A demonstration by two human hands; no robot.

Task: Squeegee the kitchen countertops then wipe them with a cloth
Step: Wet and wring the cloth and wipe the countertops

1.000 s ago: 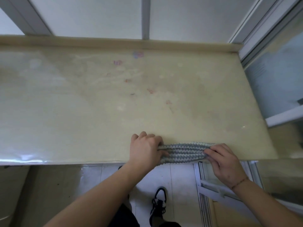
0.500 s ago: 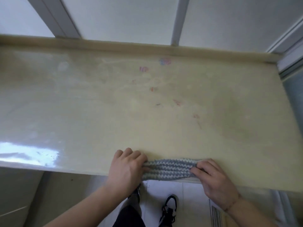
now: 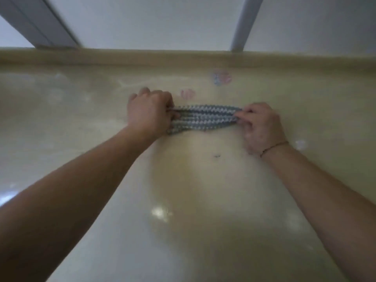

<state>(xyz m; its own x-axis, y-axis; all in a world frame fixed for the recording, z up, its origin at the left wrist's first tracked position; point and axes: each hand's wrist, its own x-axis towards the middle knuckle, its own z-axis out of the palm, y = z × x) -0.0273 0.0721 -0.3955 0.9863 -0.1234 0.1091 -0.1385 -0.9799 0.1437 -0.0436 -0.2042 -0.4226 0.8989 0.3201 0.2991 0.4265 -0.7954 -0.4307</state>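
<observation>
A grey-and-white patterned cloth (image 3: 203, 118), bunched into a long strip, lies stretched across the far part of the glossy cream countertop (image 3: 183, 200). My left hand (image 3: 150, 112) grips its left end and my right hand (image 3: 260, 127) pinches its right end. Both arms reach far out over the counter. Pink and bluish stains (image 3: 220, 78) sit just beyond the cloth, and a second pink mark (image 3: 187, 94) touches its far edge. A small dark speck (image 3: 217, 156) lies on the counter behind the cloth. No squeegee is in view.
A raised cream backsplash ledge (image 3: 183, 58) runs along the counter's far edge. Above it are white panels with grey frame bars (image 3: 243, 23). The picture is blurred by motion.
Both hands have pushed the cloth from the counter's near edge far across to near the back ledge. The view has moved forward, and the floor and shoes have left the frame.
</observation>
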